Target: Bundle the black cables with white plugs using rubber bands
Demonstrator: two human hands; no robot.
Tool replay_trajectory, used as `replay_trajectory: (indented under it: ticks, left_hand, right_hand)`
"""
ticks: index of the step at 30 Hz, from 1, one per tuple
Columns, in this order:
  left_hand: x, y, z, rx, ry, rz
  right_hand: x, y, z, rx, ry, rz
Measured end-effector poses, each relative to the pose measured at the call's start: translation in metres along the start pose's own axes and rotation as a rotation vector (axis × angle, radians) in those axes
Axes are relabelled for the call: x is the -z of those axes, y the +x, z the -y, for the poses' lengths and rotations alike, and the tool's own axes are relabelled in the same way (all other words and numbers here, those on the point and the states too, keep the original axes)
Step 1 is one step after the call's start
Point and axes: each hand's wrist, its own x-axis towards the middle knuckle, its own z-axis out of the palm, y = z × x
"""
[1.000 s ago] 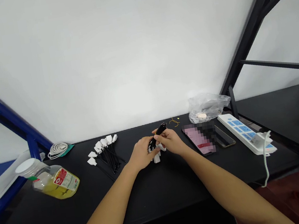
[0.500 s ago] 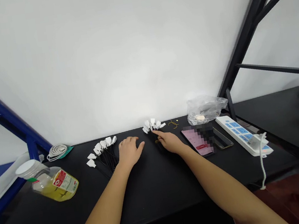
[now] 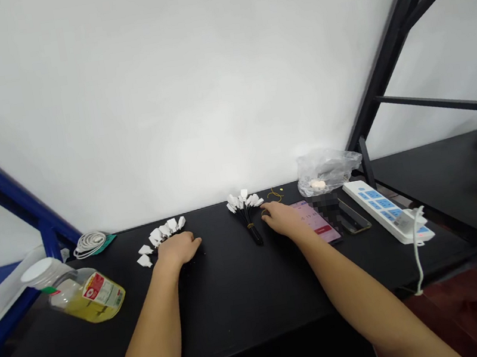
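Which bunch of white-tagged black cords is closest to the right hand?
The bunch on the right: its black cords lie just beside the right hand. The other bunch sits further left, partly under the left hand.

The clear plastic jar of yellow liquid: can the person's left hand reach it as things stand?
Probably yes: the left hand rests nearby on the black tabletop, with nothing showing between it and the clear plastic jar of yellow liquid.

White-tagged bundle's stems hidden beneath the left hand; phone screen pixelated.
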Motion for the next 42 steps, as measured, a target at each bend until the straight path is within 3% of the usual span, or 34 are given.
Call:
replay_trajectory:
  ticks: [5, 10, 12, 15, 18, 20, 22, 25, 27, 29, 33, 37, 39, 42]
  left_hand:
    - [-0.011, -0.003, -0.022, -0.098, 0.033, -0.086]
    - [-0.021, 0.001, -0.026, -0.153, 0.065, -0.243]
    - [-0.020, 0.002, -0.024, -0.165, 0.027, -0.357]
    - [-0.012, 0.001, -0.024, -0.198, -0.124, -0.618]
    - [-0.007, -0.004, -0.028, -0.280, -0.328, -0.886]
    - [-0.007, -0.010, -0.035, -0.341, -0.475, -0.967]
    - [-0.012, -0.016, -0.046, -0.430, -0.641, -0.922]
    - [-0.020, -0.023, -0.065, -0.625, -0.834, -0.696]
    - [-0.023, -0.025, -0.072, -0.726, -0.858, -0.562]
    - [-0.022, -0.023, -0.071, -0.740, -0.817, -0.524]
    - [-0.019, -0.004, -0.042, -0.500, -0.481, -0.589]
    - [-0.025, 0.017, -0.008, -0.134, -0.109, -0.453]
    - [-0.030, 0.023, 0.001, -0.071, -0.058, -0.400]
    - [-0.033, 0.026, 0.001, -0.088, -0.041, -0.393]
  right_hand:
    - [-0.005, 0.001, 0.000, -0.010, -0.028, 0.037]
    - [-0.006, 0.000, 0.004, -0.002, -0.021, 0.012]
    - [-0.004, 0.000, 0.006, 0.002, 0.024, -0.019]
    - [-0.001, -0.001, 0.010, 0.032, 0.152, -0.106]
    - [0.001, -0.006, 0.017, 0.126, 0.339, -0.217]
    - [0.001, -0.012, 0.025, 0.227, 0.468, -0.251]
    - [-0.001, -0.020, 0.034, 0.344, 0.557, -0.220]
    - [-0.005, -0.030, 0.048, 0.520, 0.585, -0.120]
    - [-0.006, -0.034, 0.054, 0.595, 0.529, -0.078]
    - [-0.005, -0.036, 0.056, 0.617, 0.486, -0.061]
    - [0.001, -0.033, 0.049, 0.552, 0.507, -0.107]
    - [0.004, -0.029, 0.042, 0.497, 0.495, -0.150]
    - [0.004, -0.029, 0.042, 0.495, 0.467, -0.149]
    - [0.003, -0.030, 0.044, 0.515, 0.449, -0.135]
